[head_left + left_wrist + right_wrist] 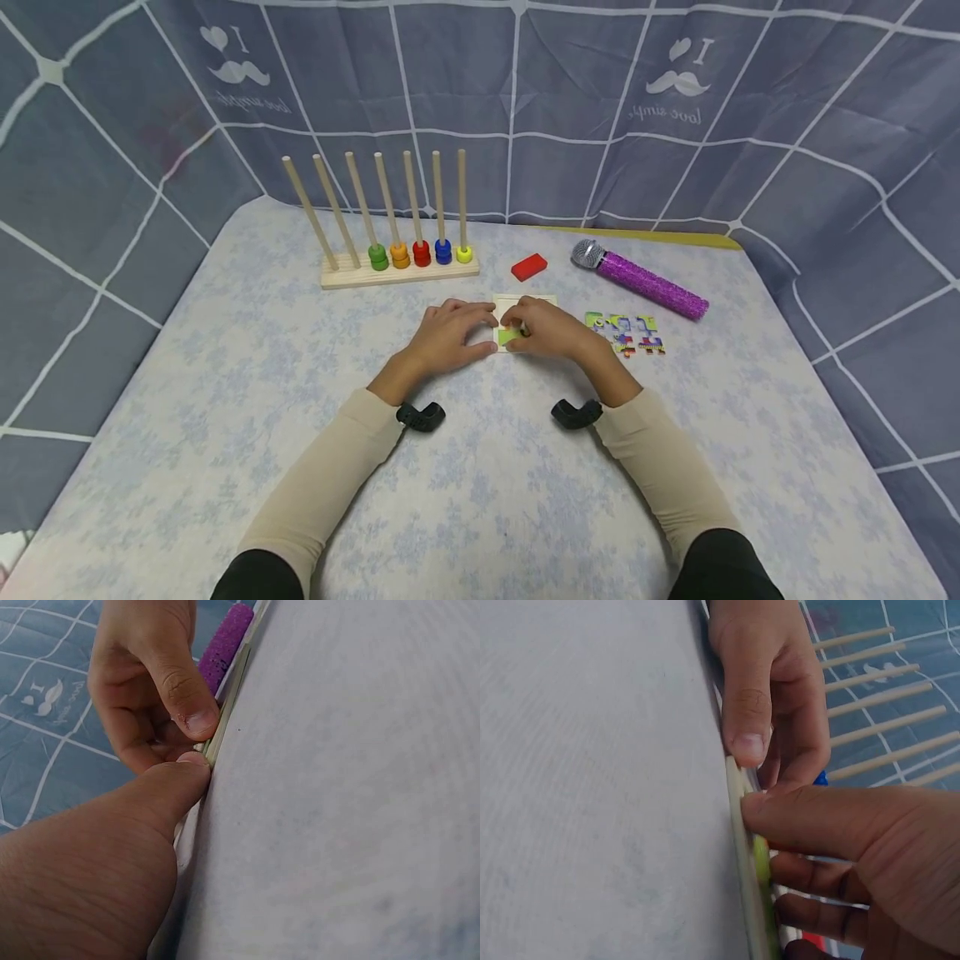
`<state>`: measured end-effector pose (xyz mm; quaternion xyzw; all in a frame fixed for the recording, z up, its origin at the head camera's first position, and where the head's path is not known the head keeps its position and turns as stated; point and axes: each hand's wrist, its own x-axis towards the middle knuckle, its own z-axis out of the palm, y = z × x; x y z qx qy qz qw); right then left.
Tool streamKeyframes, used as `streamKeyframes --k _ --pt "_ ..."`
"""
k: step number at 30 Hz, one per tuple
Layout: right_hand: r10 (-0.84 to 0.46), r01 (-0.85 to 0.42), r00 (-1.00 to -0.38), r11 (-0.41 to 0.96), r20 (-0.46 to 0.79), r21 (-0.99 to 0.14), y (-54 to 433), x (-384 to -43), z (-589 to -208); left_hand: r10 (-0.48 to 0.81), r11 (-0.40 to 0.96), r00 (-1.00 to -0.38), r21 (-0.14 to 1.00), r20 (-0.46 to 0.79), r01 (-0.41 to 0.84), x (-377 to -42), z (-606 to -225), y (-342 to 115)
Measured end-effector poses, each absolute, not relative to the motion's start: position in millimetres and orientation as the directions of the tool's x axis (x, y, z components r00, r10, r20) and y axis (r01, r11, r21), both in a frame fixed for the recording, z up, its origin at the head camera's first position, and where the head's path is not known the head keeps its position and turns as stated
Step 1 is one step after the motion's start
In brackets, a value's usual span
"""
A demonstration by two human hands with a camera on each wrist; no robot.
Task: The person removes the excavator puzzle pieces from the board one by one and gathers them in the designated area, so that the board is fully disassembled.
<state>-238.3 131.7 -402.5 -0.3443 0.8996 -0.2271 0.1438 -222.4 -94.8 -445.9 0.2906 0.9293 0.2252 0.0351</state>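
Note:
A small pale wooden puzzle tray point(525, 297) lies flat on the table between both hands. My left hand point(450, 337) steadies its left side, thumb at the near corner and fingers toward the far one. Over the tray, my right hand point(551, 327) pinches a puzzle piece, mostly hidden under the fingers. A light green puzzle piece point(507, 337) shows in the tray's near left part. The right wrist view has the tray's edge point(739, 840) side-on, with the right thumb against it and green point(762, 859) just inside. Several loose puzzle pieces point(647, 323) lie right of the right hand.
Beyond the hands stands a wooden peg rack point(360, 279) with coloured rings on several upright rods. A red block point(529, 267) lies behind the tray. Further right rests a glittery purple microphone point(652, 285). A grey-blue checked cloth point(465, 92) hangs behind the table.

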Motion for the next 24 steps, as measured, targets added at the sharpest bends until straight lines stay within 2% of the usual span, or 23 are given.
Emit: streamKeyframes --k 11,19,24 --pt "-0.621 -0.475 -0.777 0.683 -0.099 -0.555 134.1 -238.4 -406.7 0.549 0.737 -0.833 0.435 0.062 0.518 -222.9 -444.2 -93.0" --pt "-0.644 -0.503 -0.763 0.647 -0.057 -0.572 134.1 -237.4 -408.1 0.55 0.738 -0.833 0.434 0.058 0.517 -221.8 -443.8 -93.8" --pt "-0.682 -0.556 -0.732 0.608 -0.013 -0.566 138.0 -236.8 -403.5 0.549 0.739 -0.834 0.432 0.057 0.517 -221.3 -445.1 -94.3"
